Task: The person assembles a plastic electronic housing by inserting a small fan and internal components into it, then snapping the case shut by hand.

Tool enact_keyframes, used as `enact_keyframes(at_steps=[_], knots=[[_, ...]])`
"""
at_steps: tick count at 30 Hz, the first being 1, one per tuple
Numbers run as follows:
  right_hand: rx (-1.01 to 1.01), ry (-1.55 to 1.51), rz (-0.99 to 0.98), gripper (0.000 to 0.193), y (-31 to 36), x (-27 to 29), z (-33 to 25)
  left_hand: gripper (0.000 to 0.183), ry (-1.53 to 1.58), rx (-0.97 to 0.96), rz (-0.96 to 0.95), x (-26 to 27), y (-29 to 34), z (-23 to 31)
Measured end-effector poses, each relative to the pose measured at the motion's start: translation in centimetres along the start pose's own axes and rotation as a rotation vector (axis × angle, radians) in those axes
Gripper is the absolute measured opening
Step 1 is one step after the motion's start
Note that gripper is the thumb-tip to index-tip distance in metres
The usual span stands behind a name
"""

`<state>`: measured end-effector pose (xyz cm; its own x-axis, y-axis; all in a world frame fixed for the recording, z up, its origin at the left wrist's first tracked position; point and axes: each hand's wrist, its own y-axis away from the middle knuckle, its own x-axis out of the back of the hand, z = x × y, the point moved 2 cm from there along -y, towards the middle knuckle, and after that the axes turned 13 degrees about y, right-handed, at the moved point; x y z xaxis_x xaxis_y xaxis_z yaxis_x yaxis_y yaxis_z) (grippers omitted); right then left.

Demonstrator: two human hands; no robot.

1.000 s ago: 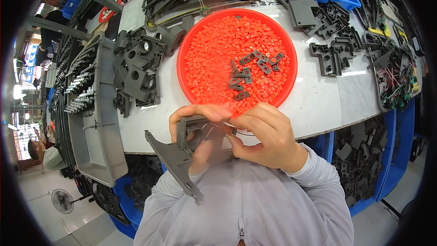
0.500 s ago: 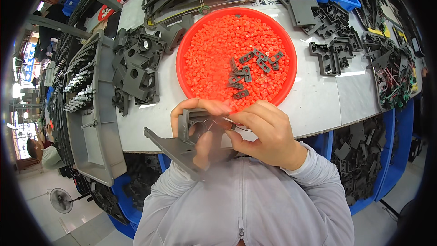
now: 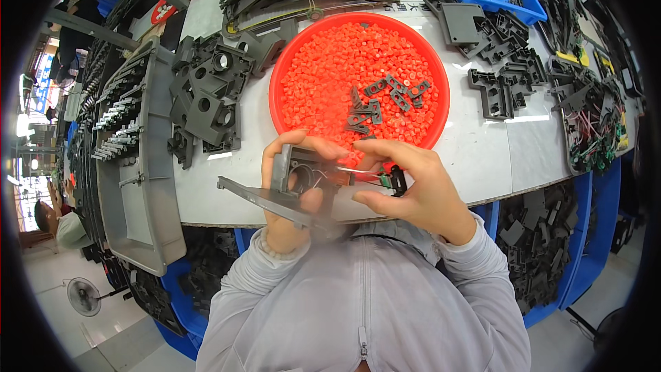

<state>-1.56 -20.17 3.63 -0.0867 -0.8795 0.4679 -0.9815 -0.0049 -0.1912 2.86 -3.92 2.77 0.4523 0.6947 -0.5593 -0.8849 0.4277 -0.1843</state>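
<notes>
My left hand (image 3: 282,233) grips a dark grey plastic housing (image 3: 265,201) that has a round opening and a long flat flange pointing left. The thumb presses near the opening, and the fingers curl over the top. Part of the housing at its right is blurred. In my right hand (image 3: 435,191), a small black part with a green circuit board (image 3: 394,178) sits between the thumb and fingers. Thin wires stretch from that board to the housing. Just beyond both hands stands a red round tray (image 3: 446,107), filled with small orange-red caps (image 3: 330,62) and several small dark brackets (image 3: 399,100).
Dark grey housings (image 3: 206,96) are piled left of the tray, beside a grey bin (image 3: 155,234) with metal pins. More dark parts (image 3: 506,83) lie at right, near wired boards (image 3: 599,124). A blue tray (image 3: 530,3) stands at the back right. Blue crates (image 3: 585,234) sit below the table edge.
My right hand has moved slightly right, away from the housing, and its fingers have spread wider. The green circuit board and wires now show. My left hand still holds the housing.
</notes>
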Motion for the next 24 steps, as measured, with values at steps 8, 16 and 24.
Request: enact_keyframes(at_steps=[8, 16, 24], knots=[[-0.243, -0.545, -0.343, 0.025, -0.1, 0.7, 3.6, 0.061, -0.023, -0.012, -0.014, 0.1, 0.1, 0.5], [-0.174, -0.541, -0.550, 0.026, -0.5, 1.5, 2.4, 0.061, -0.013, -0.054, -0.045, 0.1, -0.2, 1.3], [0.199, 0.247, 0.094, 0.025, -0.7, 3.2, -1.5, 0.058, 0.067, -0.010, -0.178, 0.8, 0.0, 1.1]])
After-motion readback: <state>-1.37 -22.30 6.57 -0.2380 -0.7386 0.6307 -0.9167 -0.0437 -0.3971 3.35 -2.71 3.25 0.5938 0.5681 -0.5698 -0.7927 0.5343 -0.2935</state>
